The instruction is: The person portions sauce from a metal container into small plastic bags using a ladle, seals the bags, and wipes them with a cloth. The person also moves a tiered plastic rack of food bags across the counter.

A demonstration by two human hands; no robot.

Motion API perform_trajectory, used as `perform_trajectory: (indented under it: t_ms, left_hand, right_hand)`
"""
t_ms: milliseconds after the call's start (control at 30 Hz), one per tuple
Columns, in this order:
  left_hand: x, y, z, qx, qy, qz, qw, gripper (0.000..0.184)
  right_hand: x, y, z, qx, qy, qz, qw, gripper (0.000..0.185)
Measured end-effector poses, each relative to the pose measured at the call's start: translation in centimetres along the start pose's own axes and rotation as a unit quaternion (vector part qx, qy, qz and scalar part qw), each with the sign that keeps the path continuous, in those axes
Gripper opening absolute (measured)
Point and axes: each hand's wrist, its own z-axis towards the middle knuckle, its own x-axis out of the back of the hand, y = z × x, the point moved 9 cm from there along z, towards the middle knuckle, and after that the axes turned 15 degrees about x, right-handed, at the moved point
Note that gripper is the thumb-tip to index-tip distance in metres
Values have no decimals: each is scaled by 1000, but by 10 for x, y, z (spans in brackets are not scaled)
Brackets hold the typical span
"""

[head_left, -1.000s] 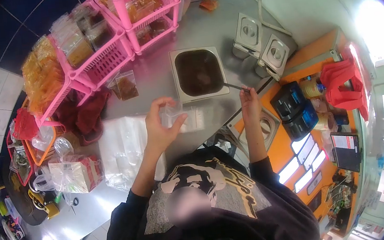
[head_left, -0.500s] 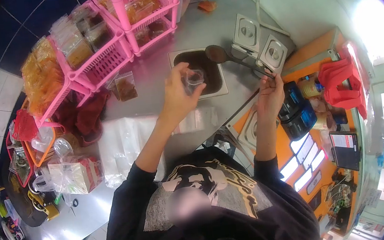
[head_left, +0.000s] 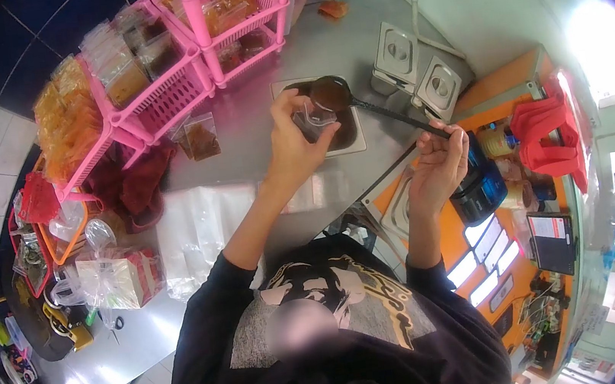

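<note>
My left hand is closed around a small clear plastic cup, thumb on one side and fingers on the other. My right hand grips the end of a long black handle that belongs to a ladle. The ladle's bowl, dark brown inside, is tilted at the cup's rim. Both are above a rectangular metal pan sunk in the counter, with dark brown contents partly hidden by the cup and hand.
Lidded steel containers stand right of the pan. Pink stacked baskets hold filled packets at the upper left. A small brown packet and clear plastic bags lie on the steel counter. Black devices sit at the right.
The ladle has moved left from beside the pan to the cup's rim. My right hand has shifted slightly right and down, and my left hand has tipped the cup a little.
</note>
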Motion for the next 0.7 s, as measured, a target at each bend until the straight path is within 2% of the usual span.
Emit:
perform_trajectory:
  t_ms: [700]
  left_hand:
    - [-1,5,3,-38,6,-50,998,72]
  right_hand:
    - [-31,-55,-13,213,-122,-40,969,24]
